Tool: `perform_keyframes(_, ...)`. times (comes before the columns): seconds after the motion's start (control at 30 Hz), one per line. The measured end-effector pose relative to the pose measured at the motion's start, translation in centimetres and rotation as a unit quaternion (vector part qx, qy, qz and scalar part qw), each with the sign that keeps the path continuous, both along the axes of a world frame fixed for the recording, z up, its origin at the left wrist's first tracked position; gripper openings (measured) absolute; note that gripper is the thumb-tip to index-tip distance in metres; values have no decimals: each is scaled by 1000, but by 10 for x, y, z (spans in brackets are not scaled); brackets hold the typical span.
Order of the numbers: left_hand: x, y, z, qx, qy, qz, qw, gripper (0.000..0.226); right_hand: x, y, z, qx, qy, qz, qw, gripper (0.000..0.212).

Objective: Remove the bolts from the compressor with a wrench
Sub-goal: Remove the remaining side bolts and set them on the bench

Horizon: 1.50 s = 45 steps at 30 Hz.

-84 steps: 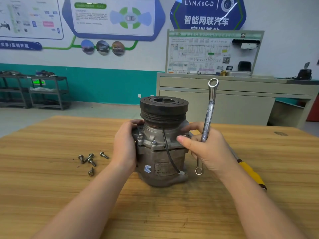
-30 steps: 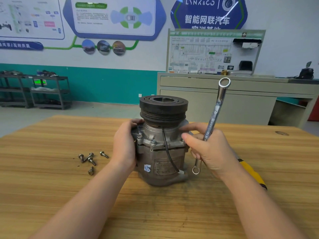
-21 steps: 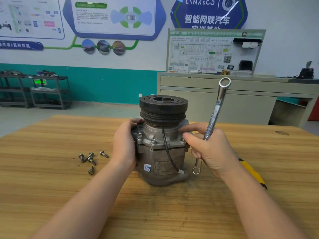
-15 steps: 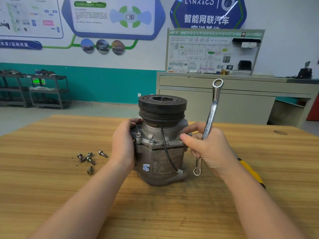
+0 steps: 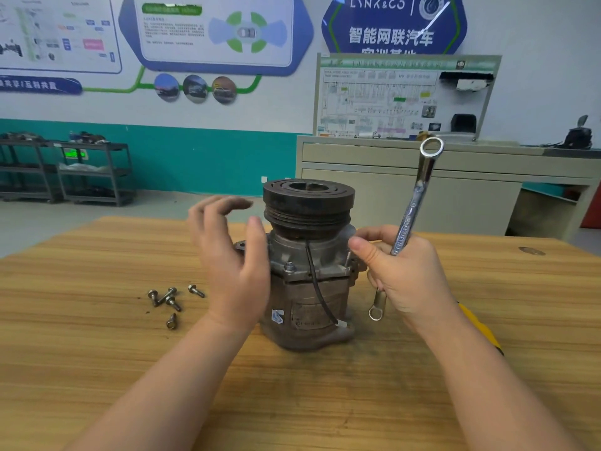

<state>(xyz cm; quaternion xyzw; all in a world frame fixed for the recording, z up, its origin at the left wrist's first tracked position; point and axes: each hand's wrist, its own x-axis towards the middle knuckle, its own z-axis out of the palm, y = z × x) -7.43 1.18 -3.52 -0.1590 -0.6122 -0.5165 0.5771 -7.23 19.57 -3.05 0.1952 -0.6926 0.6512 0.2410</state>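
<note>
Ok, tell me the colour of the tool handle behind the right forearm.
Yellow handle, seen in the head view.

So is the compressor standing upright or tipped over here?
Upright. The compressor stands on its base on the table, with the black pulley on top and facing up.

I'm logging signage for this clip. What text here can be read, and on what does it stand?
"LYNK&CO": blue wall sign.
"智能网联汽车": same sign, below it; the next line is cut off.
"HV": wiring diagram board; the rest too small.
Wrench stamp, compressor label, other wall posters: too blurred.
</note>
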Motion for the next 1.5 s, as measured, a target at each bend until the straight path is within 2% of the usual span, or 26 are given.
perform_keyframes(0.03,4,1,1,-82,65,31,994,7,1,-1,1,0,8,-6,1000,11)
perform_keyframes(0.1,12,8,4,-215,125,71,966,17,4,-3,4,-18,21,0,1000,5)
perform_keyframes(0.2,18,20,3,-333,104,148,925,34,9,-7,7,-42,22,24,999,7)
perform_keyframes(0.3,21,23,2,-351,79,171,917,35,13,-11,9,-51,28,51,997,5)
perform_keyframes(0.47,21,20,5,-332,67,135,931,32,17,-13,10,-60,45,103,992,5)
perform_keyframes(0.6,19,15,10,-329,100,39,938,39,20,-16,9,-61,44,99,992,26)
perform_keyframes(0.67,9,-5,16,-278,108,68,952,33,20,-15,10,-89,36,76,992,32)
perform_keyframes(0.73,-5,-38,23,-107,14,104,989,27,18,-12,10,-154,7,102,983,28)
perform_keyframes(0.77,-13,-57,23,-12,-68,115,991,26,18,-11,10,-187,-6,135,973,24)
perform_keyframes(0.8,-22,-77,20,48,-166,131,976,25,18,-10,11,-212,-10,161,964,19)
perform_keyframes(0.83,-31,-96,13,57,-281,158,945,25,19,-11,11,-228,-7,176,958,17)
perform_keyframes(0.9,-45,-115,-4,-23,-497,198,845,24,22,-14,10,-231,21,170,958,18)
perform_keyframes(0.93,-48,-117,-12,-64,-564,205,797,23,23,-15,9,-220,40,153,963,17)
perform_keyframes(1.0,-53,-115,-23,-92,-625,208,746,21,24,-18,9,-189,77,106,973,15)
perform_keyframes(1.1,-58,-117,-28,-115,-651,228,715,25,24,-20,9,-179,103,51,977,12)
perform_keyframes(1.23,-58,-118,-34,-139,-674,231,688,25,27,-19,11,-194,122,24,973,8)
perform_keyframes(1.27,-57,-116,-32,-143,-673,233,688,28,28,-19,10,-195,130,26,972,10)
perform_keyframes(1.3,-55,-111,-29,-143,-656,237,702,32,30,-20,10,-193,144,32,970,14)
perform_keyframes(1.33,-52,-105,-23,-134,-608,234,746,37,32,-22,9,-184,165,37,968,19)
perform_keyframes(1.37,-49,-97,-16,-115,-530,206,815,39,35,-24,8,-168,193,39,966,20)
perform_keyframes(1.4,-45,-88,-8,-83,-435,128,887,38,38,-27,7,-146,225,38,963,18)
perform_keyframes(1.43,-38,-75,0,-49,-353,11,934,37,40,-30,6,-120,256,37,958,16)
perform_keyframes(1.47,-31,-61,7,-37,-313,-100,944,39,42,-34,4,-94,284,35,954,14)
perform_keyframes(1.5,-26,-48,9,-44,-312,-180,932,45,43,-37,2,-70,304,31,950,14)
